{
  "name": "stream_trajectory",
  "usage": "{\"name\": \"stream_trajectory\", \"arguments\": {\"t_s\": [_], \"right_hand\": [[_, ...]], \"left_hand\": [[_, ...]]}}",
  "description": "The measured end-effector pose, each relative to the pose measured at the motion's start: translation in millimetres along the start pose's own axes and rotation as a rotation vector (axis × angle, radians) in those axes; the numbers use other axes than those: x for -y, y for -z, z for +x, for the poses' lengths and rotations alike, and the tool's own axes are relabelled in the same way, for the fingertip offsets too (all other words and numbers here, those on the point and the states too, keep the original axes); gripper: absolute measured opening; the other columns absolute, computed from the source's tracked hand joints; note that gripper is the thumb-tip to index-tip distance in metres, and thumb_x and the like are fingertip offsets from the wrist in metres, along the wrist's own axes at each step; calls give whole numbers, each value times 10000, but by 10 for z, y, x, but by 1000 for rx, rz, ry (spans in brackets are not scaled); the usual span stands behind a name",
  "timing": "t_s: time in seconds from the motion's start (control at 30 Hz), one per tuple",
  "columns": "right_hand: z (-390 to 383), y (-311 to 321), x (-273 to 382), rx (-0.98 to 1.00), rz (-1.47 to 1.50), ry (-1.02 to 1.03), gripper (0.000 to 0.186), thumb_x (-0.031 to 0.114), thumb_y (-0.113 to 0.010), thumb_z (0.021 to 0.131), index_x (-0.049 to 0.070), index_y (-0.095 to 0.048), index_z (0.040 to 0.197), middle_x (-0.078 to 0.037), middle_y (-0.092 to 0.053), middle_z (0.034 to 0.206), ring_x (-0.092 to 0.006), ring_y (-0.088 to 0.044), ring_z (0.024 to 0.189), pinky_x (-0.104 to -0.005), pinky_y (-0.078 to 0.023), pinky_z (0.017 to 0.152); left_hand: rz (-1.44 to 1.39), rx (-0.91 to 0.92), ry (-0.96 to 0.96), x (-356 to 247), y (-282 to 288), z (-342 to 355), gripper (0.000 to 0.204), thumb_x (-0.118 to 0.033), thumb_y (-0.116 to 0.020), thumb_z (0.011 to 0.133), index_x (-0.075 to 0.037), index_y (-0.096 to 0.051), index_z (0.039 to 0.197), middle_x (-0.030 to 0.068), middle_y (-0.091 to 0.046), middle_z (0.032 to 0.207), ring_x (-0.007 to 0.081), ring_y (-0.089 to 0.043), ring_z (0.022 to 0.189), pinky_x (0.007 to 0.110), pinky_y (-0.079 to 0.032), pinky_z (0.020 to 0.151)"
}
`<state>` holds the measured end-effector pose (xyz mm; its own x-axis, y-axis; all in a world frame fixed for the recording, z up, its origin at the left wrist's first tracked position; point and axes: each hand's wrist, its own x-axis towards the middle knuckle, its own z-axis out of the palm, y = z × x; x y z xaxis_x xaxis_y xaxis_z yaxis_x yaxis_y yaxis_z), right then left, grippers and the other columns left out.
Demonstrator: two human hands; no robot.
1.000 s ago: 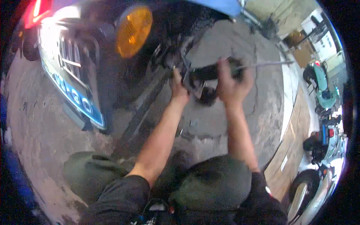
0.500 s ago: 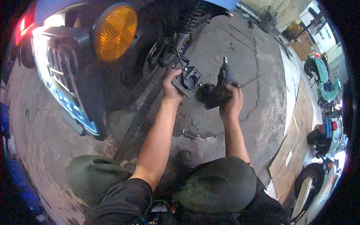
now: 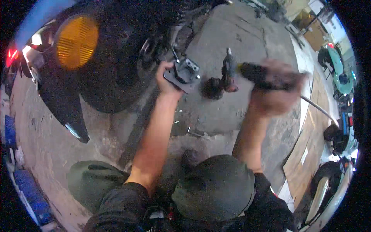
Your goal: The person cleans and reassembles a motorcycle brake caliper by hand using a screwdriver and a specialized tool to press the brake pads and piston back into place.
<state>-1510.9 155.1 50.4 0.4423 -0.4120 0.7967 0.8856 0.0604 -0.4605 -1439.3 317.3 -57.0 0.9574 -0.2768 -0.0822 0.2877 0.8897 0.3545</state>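
Observation:
My left hand (image 3: 167, 82) is closed on the near left edge of a dark metal bracket (image 3: 183, 83) with a raised block and a bolt. The bracket is held up beside the tire (image 3: 110, 91) of a scooter. My right hand (image 3: 272, 94), smeared by motion, is wrapped round the dark handle of a screwdriver (image 3: 317, 108); its long metal shaft points to the lower right. Between my hands a dark cordless power driver (image 3: 228, 71) lies on the floor, its bare metal tip pointing away from me.
Near my feet an L-shaped hex key (image 3: 198, 134) and a small bolt (image 3: 177, 122) lie on the concrete floor (image 3: 214, 116). The scooter's orange reflector (image 3: 77, 41) is at upper left. Flattened cardboard (image 3: 309, 154) runs along the right, with parked scooters (image 3: 342, 77) beyond.
My right hand has left the power driver, moved right and now holds a screwdriver. The power driver rests on the floor. My left hand, with the bracket, has shifted slightly left in view.

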Motion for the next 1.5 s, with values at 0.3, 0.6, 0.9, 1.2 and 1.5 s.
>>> {"name": "stream_trajectory", "arguments": {"t_s": [0.3,0.6,0.9,1.2,1.5], "right_hand": [[-197,-175,-87,-82,127,-63,195,196,-555,837,70,-521,692,-86,-584,678,-207,-567,682,-351,-461,618],[-452,-181,-344,-321,31,-496,281,209,-566,899,81,-518,653,-1,-491,554,-91,-437,463,-251,-382,469],[-746,46,-480,99,-392,-844,285,285,-699,786,25,-603,853,2,-529,644,-101,-478,551,-256,-370,484],[-1204,155,-675,-52,141,-1329,381,345,-638,839,5,-565,994,-35,-549,728,-151,-535,545,-284,-434,469],[-1142,62,-749,108,19,-1151,289,243,-667,802,-5,-573,917,-47,-573,722,-141,-533,548,-277,-435,495]], "left_hand": [[112,-78,-110,-131,185,94,494,-360,-491,671,-5,-573,1003,148,-615,972,307,-579,884,417,-470,806],[81,-42,-61,-160,190,99,458,-287,-504,666,17,-583,999,141,-623,936,289,-591,874,389,-470,819],[94,-68,-76,-111,-8,-13,284,-299,-527,729,-59,-596,865,78,-627,868,233,-591,823,355,-465,770],[164,-13,-145,36,23,-114,292,-318,-515,871,-67,-603,991,49,-626,975,175,-586,924,330,-436,856],[216,-55,-292,142,28,-85,412,-427,-397,919,-74,-581,1029,75,-638,962,226,-618,858,369,-490,782]]}}
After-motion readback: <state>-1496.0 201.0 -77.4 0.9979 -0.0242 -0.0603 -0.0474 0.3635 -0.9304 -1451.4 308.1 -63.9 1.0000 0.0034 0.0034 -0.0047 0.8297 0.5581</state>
